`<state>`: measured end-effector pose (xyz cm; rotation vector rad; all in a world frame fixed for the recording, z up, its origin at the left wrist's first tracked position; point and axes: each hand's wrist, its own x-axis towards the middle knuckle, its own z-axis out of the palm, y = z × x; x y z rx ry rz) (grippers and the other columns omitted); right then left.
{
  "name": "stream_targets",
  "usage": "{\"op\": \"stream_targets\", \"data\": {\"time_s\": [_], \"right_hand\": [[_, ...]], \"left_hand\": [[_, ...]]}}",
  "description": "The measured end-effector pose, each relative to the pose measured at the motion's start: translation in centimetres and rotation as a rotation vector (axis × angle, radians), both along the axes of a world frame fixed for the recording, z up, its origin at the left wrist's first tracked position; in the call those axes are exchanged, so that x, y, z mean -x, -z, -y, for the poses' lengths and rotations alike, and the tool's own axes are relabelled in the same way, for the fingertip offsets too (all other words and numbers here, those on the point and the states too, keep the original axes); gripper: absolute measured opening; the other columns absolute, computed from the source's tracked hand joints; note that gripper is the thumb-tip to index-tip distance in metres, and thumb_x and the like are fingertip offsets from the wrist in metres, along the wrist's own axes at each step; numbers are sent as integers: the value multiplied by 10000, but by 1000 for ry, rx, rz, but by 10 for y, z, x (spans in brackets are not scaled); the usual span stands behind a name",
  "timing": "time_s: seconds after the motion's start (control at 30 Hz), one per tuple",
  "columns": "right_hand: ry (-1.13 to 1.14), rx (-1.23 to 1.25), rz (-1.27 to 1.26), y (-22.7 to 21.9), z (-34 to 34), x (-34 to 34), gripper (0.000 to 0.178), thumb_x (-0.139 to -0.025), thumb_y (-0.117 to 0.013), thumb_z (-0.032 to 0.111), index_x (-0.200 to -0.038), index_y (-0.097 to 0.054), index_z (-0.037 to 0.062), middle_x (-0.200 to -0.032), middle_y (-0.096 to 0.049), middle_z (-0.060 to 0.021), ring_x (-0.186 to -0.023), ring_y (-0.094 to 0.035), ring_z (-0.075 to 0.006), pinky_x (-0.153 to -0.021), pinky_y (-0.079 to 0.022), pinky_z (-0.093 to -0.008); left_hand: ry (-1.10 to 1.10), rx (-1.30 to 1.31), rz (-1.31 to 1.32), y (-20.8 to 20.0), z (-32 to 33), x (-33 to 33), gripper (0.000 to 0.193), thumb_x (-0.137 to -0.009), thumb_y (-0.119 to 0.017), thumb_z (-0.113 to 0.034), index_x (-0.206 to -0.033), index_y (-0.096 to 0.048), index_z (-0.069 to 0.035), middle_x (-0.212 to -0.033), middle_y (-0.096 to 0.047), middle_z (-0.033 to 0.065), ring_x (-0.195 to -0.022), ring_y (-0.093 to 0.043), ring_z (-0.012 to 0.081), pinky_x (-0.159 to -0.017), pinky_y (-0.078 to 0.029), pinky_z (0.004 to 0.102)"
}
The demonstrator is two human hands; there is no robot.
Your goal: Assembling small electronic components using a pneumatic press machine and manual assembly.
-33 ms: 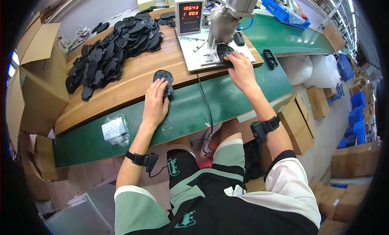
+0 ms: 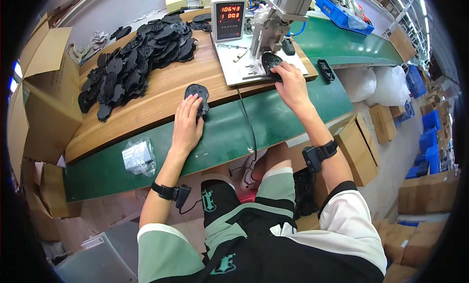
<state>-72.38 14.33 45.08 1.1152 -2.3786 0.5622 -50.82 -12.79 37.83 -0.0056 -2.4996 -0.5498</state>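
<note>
On the white base plate [image 2: 229, 78] of a bench press, my right hand [image 2: 291, 85] grips the near right edge of a black, oval moulded plastic part [image 2: 270, 64]. That part sits beneath the metal press head [image 2: 268, 38]. At the wooden board's front edge, my left hand [image 2: 186, 123] has its fingers over a second black moulded part [image 2: 197, 91], thumb along its right side. My fingers hide the lower half of this part. A big heap of similar black parts [image 2: 139, 58] lies on the board, beyond my left hand.
Beside the press stands a white display box [image 2: 228, 19] with red digits. A cable [image 2: 246, 114] crosses the green bench edge. A clear-wrapped packet [image 2: 139, 156] lies front left, near an open carton [image 2: 51, 104]. A black tray-like piece [image 2: 326, 70] rests right of the board.
The press head, smeared by motion in the earlier frame, now shows sharply above the part. Both hands and the two parts they hold stay in place.
</note>
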Motion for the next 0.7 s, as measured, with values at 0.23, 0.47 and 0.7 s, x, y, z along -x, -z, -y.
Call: {"op": "stream_targets", "data": {"time_s": [0.23, 0.47, 0.7], "right_hand": [[41, 43, -38, 7, 4, -6, 337, -716, -692, -29, -1039, -675, 67, -1139, -650, -70, -1078, -625, -304, -908, -480, -441], [65, 133, -87, 14, 11, -6, 346, -709, -687, -64, -1034, -683, 57, -1152, -690, -68, -1078, -629, -314, -933, -483, -436], [25, 40, -48, 0, 6, -1, 407, -697, -698, -60, -1090, -696, 43, -1042, -725, -69, -1024, -646, -310, -892, -505, -432]], "left_hand": [[7, -49, 26, 1, 1, 0, 580, -802, -662, 24, -1367, -540, -26, -1463, -514, 160, -1424, -427, 357, -1198, -324, 489], [-14, -53, 50, 2, 1, 0, 536, -797, -661, 31, -1321, -562, -23, -1464, -515, 158, -1424, -425, 364, -1192, -329, 486], [-8, -63, 43, 2, 3, 0, 557, -797, -658, 61, -1333, -549, -47, -1489, -503, 144, -1444, -411, 357, -1198, -327, 476]]}}
